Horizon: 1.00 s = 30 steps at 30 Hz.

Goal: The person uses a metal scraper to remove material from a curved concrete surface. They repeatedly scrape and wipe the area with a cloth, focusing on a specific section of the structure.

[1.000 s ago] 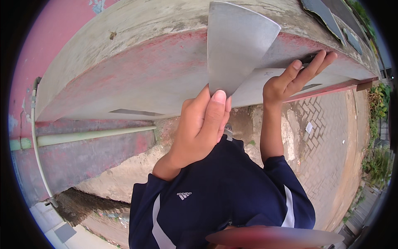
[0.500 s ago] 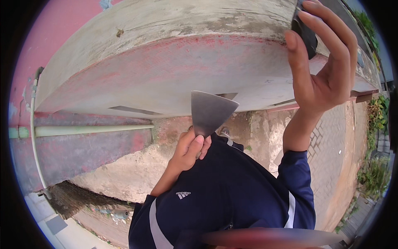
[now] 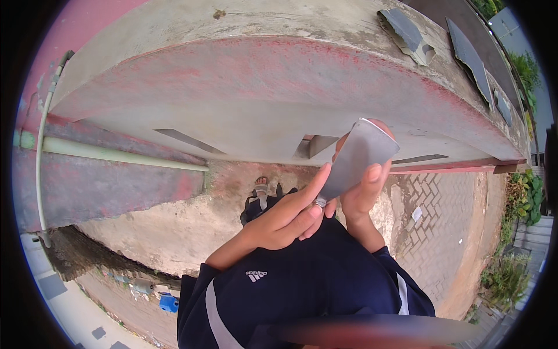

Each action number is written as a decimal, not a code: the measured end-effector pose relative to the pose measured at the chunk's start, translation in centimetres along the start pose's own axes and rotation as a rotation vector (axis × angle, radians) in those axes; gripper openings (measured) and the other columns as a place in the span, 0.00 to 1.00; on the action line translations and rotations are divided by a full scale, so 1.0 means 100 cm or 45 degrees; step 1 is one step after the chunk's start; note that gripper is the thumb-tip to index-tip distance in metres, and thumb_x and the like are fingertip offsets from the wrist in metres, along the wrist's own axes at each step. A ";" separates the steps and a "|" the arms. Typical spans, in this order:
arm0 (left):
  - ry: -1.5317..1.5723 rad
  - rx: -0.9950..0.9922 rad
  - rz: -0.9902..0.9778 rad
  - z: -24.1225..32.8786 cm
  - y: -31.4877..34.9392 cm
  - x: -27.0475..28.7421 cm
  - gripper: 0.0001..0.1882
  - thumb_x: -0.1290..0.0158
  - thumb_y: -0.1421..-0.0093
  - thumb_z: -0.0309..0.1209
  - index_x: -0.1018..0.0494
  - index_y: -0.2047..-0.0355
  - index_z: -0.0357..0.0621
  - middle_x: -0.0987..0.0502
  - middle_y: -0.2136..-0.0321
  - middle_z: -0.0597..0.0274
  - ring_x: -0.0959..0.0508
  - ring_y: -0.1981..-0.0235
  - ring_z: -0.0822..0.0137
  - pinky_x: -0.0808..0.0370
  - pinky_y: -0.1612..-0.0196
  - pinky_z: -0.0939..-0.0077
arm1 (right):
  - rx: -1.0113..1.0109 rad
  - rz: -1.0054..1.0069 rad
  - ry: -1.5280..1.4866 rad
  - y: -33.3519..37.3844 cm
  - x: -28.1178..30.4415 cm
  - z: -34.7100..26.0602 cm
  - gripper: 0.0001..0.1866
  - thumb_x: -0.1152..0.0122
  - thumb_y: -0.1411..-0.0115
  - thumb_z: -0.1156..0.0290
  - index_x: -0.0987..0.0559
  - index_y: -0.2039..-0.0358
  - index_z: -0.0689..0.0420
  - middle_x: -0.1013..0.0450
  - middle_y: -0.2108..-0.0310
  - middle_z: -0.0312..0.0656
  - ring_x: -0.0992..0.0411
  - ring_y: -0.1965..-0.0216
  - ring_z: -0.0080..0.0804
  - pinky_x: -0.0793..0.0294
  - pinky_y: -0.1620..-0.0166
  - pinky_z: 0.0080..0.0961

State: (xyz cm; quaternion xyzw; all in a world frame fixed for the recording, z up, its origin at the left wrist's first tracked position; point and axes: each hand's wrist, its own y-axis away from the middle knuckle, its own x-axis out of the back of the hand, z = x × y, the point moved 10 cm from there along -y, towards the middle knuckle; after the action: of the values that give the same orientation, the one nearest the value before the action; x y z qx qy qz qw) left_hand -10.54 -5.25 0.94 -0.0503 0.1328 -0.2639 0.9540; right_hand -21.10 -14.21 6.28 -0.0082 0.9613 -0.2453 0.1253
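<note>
One scraper (image 3: 360, 152) tilts up from my left hand (image 3: 288, 220), closed on its base, while my right hand (image 3: 361, 198) curls behind it, gripping or not I can't tell.

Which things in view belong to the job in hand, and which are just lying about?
In the job, it seems:
scraper, in the left hand; right hand partly behind its blade
curled grey sheet on the wall top, seemingly held by the right hand earlier

Likely just lying about:
white scrap on the paving
blue object, kind unclear
</note>
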 end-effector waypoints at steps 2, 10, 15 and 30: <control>-0.033 0.001 0.169 0.002 -0.006 0.008 0.38 0.64 0.29 0.30 0.73 0.29 0.33 0.29 0.62 0.48 0.29 0.79 0.73 0.29 0.73 0.80 | -0.317 -0.186 -0.075 0.007 -0.020 0.025 0.23 0.45 0.32 0.54 0.25 0.54 0.64 0.27 0.65 0.41 0.29 0.63 0.25 0.30 0.66 0.22; -0.547 -0.205 0.400 0.037 -0.021 0.021 0.38 0.57 0.34 0.24 0.62 0.28 0.32 0.23 0.60 0.46 0.23 0.66 0.63 0.28 0.59 0.74 | -0.553 -0.060 -0.263 -0.021 -0.031 0.018 0.18 0.44 0.31 0.59 0.21 0.61 0.65 0.23 0.69 0.40 0.27 0.73 0.23 0.28 0.68 0.21; -0.569 -0.221 0.486 0.044 -0.032 0.024 0.37 0.55 0.36 0.21 0.56 0.29 0.30 0.23 0.57 0.41 0.21 0.61 0.58 0.28 0.53 0.72 | -0.452 0.046 -0.256 -0.031 -0.030 0.018 0.18 0.44 0.32 0.58 0.21 0.62 0.64 0.22 0.68 0.42 0.26 0.70 0.24 0.27 0.65 0.23; -0.514 -0.246 0.486 0.054 -0.030 0.017 0.37 0.52 0.38 0.21 0.53 0.31 0.24 0.21 0.59 0.34 0.17 0.67 0.55 0.23 0.60 0.72 | -0.573 0.081 -0.203 -0.031 -0.035 0.010 0.20 0.44 0.34 0.56 0.22 0.60 0.63 0.22 0.67 0.43 0.27 0.70 0.25 0.28 0.65 0.24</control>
State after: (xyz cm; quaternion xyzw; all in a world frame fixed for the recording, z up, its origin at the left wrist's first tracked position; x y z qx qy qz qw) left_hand -9.05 -8.54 6.19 -0.1664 -0.0283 -0.0506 0.9844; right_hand -17.64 -17.14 7.76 -0.0251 0.9786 -0.0194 0.2034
